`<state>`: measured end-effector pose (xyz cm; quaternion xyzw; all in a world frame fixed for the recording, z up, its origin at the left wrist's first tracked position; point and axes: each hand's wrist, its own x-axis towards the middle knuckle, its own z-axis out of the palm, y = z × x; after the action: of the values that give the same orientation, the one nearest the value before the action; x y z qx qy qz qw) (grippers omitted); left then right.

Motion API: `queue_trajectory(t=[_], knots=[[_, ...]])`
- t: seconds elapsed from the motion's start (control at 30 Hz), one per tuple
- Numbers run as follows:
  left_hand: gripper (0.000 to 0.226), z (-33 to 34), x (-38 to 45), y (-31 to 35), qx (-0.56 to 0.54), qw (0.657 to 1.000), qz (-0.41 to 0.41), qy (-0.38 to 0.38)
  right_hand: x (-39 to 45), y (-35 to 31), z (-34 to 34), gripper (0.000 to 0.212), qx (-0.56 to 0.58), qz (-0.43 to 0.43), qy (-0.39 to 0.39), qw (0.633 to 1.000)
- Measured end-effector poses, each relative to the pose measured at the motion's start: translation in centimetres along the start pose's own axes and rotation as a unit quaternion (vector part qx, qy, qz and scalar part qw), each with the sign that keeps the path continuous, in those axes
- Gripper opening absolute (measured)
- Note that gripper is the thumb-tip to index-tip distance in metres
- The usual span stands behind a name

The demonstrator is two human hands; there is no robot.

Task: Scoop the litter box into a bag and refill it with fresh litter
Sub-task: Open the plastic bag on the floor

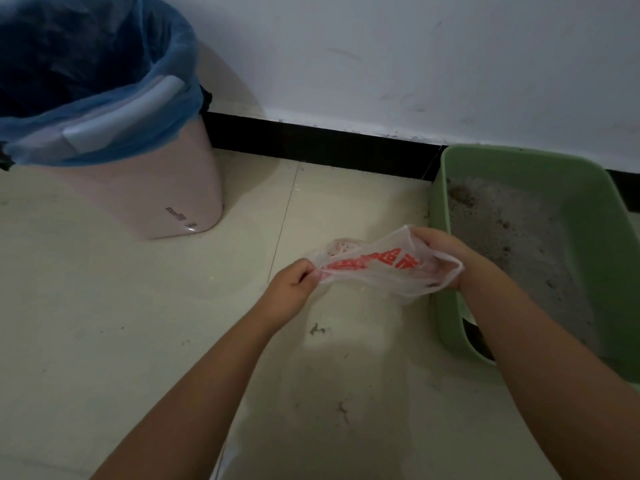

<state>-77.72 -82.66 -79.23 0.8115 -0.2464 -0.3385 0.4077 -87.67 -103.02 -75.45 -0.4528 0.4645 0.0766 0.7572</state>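
Thin plastic bag with red print held above the floor, stretched between both hands; long axis running left-low to right-high. Left hand pinching the near-left end, grip closed on the film; right hand curled round the right edge at the mouth, grip closed on it too. Green litter box just right of the bag, wall touching or nearly touching the right wrist; right hand nearer, so the bag mouth needs to face right. Used grey litter inside, brown clumps along the far edge. No scoop, no fresh litter seen. Box's right side cut off; near corner hidden behind the right forearm; bag mouth opening hard to read; dim light. Lined pink bin well apart, far left.
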Motion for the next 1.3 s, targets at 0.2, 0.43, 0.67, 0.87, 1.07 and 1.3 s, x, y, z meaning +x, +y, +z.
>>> queue_trajectory(t=[0.2, 0.43, 0.67, 0.87, 1.07, 1.3], knots=[[0.013, 0.9, -0.1, -0.8, 0.029, 0.998, -0.018, -0.055, 0.3, 0.0, -0.1, 0.03, -0.034, -0.015, 0.051, 0.998], [0.046, 2.3, -0.8, -1.0, 0.25, 0.966, 0.07, -0.012, 0.0, -0.2, 0.5, 0.025, -0.006, -0.01, 0.067, 0.998], [0.023, 2.2, 0.2, -1.4, 0.152, 0.981, 0.035, 0.117, 0.5, 0.1, -0.4, 0.039, -0.061, -0.025, 0.046, 0.997], [0.022, 0.4, 1.3, 0.8, -0.154, 0.951, -0.13, 0.234, 0.2, 0.1, -0.6, 0.042, -0.432, -0.096, 0.036, 0.896], [0.021, -0.5, 1.4, 1.8, -0.169, 0.953, -0.119, 0.224, -0.8, 1.2, 0.6, 0.104, -0.645, -0.248, 0.075, 0.719], [0.037, 0.1, 0.6, 2.5, -0.161, 0.962, -0.086, 0.203, -0.3, 2.3, 0.7, 0.069, -0.581, -0.304, 0.052, 0.753]])
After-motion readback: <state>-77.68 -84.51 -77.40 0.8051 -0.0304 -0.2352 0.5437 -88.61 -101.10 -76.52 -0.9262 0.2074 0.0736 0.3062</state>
